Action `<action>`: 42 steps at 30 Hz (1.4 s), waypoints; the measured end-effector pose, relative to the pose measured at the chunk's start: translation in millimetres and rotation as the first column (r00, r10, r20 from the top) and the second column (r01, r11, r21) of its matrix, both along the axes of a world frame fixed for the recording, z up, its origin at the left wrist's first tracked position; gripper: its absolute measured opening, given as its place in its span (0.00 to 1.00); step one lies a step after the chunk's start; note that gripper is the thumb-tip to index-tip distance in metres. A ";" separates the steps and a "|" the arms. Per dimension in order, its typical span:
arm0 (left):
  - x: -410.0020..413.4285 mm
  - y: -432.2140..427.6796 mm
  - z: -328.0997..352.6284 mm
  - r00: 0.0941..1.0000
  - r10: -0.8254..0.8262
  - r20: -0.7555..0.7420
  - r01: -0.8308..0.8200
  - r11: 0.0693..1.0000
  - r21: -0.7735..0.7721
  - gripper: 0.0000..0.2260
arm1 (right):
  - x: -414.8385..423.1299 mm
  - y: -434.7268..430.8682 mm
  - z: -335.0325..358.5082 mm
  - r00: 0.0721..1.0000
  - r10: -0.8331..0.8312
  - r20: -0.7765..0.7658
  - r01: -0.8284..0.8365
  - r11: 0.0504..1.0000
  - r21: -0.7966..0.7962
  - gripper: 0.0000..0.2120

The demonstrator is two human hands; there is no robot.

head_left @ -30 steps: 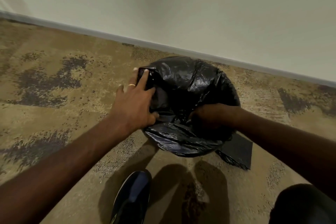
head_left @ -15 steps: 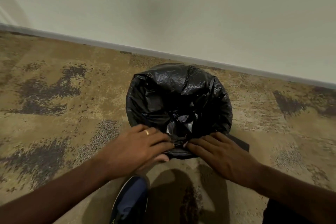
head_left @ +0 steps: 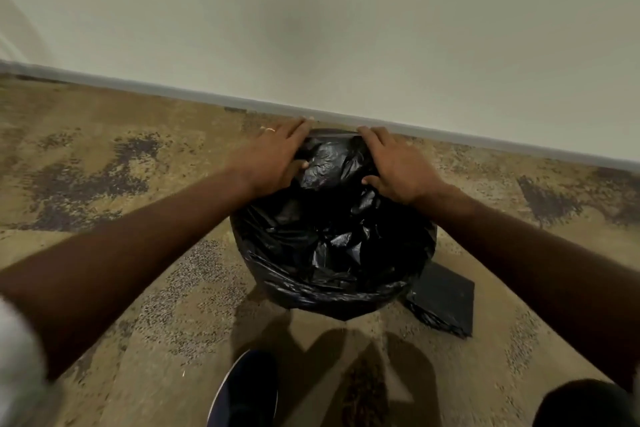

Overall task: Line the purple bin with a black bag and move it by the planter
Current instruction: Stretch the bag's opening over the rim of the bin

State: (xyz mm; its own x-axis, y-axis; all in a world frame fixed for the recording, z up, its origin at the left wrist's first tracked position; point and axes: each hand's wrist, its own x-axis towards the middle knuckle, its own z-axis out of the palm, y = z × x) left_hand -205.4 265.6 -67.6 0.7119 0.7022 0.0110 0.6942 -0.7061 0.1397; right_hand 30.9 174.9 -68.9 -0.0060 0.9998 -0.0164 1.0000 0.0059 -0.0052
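Head camera, looking down: both bare arms reach forward over the bin (head_left: 332, 302), which stands on the carpet (head_left: 104, 184) close to the wall edge, just short of the grey baseboard (head_left: 173, 91). The bin itself is a round shape wholly wrapped in the black bag (head_left: 329, 246); none of its own colour shows. The bag is thin, glossy plastic, crinkled into sharp folds that catch the light, sagging into the opening and draped over the near rim.

The left hand (head_left: 273, 156) lies on the far left of the rim, fingers flat and stretched toward the wall, thumb tucked inside against the film, pinching the bag there. A gold ring (head_left: 269, 129) sits on 1 finger. The right hand (head_left: 394, 166) mirrors it on the far right of the rim, fingers spread over the edge, thumb pressing inward, gripping the bag too. Between the 2 sets of fingertips a taut band of plastic runs straight along the far rim.

Beside the bin, on the carpet to its near right and touching its base, lies a flat folded stack of black plastic (head_left: 446, 302), square-cornered. The carpet is short, mottled tan with dark speckled patches. A dark blue shoe (head_left: 246, 392) points in from the bottom edge.
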 end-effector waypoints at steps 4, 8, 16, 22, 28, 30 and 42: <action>23.3 18.8 -18.4 0.998 0.038 -0.053 -0.038 0.999 -0.004 0.28 | 4.1 16.3 -22.2 0.998 -0.037 0.044 0.033 0.996 0.082 0.39; 22.3 25.2 -15.3 0.997 0.057 0.055 -0.054 0.997 -0.053 0.18 | 10.3 19.9 -26.4 0.997 -0.059 -0.044 0.063 0.993 0.104 0.36; -34.1 -9.4 6.8 0.884 0.370 0.286 -0.233 0.879 -0.416 0.32 | 27.4 -59.6 23.9 0.591 -0.391 -0.706 0.368 0.909 -0.195 0.26; -89.5 -83.6 -1.7 0.610 0.702 0.366 -0.252 0.611 -0.751 0.15 | 26.7 -131.3 17.9 0.164 -0.482 -0.860 0.374 0.838 -0.398 0.17; -81.4 -114.3 -5.8 0.408 0.825 0.392 -0.040 0.445 -0.895 0.11 | 9.3 -134.2 17.1 -0.046 -0.497 -0.866 0.305 0.819 -0.486 0.27; -74.7 -130.2 -10.2 0.405 0.813 0.419 -0.027 0.468 -0.883 0.13 | -12.7 -144.0 19.8 0.065 -0.494 -0.867 0.362 0.821 -0.441 0.33; -78.8 -134.0 -9.7 0.356 0.840 0.410 -0.085 0.466 -0.881 0.18 | -84.8 -161.4 6.6 0.883 0.467 -0.054 -0.450 0.873 0.187 0.30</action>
State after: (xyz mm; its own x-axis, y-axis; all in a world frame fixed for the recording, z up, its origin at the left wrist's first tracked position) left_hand -284.2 131.6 -77.3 0.1834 0.9280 -0.3243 0.1771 0.2933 0.9395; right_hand -53.9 13.6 -62.3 -0.4576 0.8725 0.1714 0.8794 0.4726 -0.0578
